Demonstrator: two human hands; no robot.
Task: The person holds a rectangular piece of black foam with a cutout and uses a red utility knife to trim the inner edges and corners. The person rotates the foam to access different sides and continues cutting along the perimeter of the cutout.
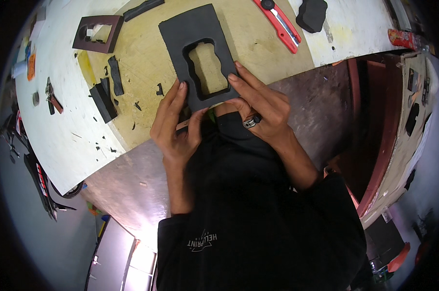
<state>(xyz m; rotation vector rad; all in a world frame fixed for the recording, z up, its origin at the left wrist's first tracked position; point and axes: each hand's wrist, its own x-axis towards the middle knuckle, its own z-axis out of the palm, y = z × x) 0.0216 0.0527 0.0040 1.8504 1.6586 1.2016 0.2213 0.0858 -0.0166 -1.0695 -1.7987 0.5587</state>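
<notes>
We have the black foam block (195,22) over the near part of the yellowish mat (144,43), its far end pointing away from the body; whether it touches the mat, we cannot tell. Our left hand (173,128) has its grip closed on the block's left edge and near corner, and our right hand (267,109), wearing a metal ring (251,121), pinches the right edge. The main risk, as we judge it, sits around the cutout: the right wall looks thin, so squeezing or twisting there could bend or tear it, while the solid far end could sag if both hands stay at the near end. Dark scraps (114,76) lie on the left of the mat, and bits could stick to the foam if it were pressed down among them. The red cutter (279,30) rests toward the mat's far right; we cannot tell whether its blade is exposed, and a careless sweep of the right arm could meet it. On the tabletop (59,131), a dark chunk (311,14) lies just beyond the mat's right edge.
</notes>
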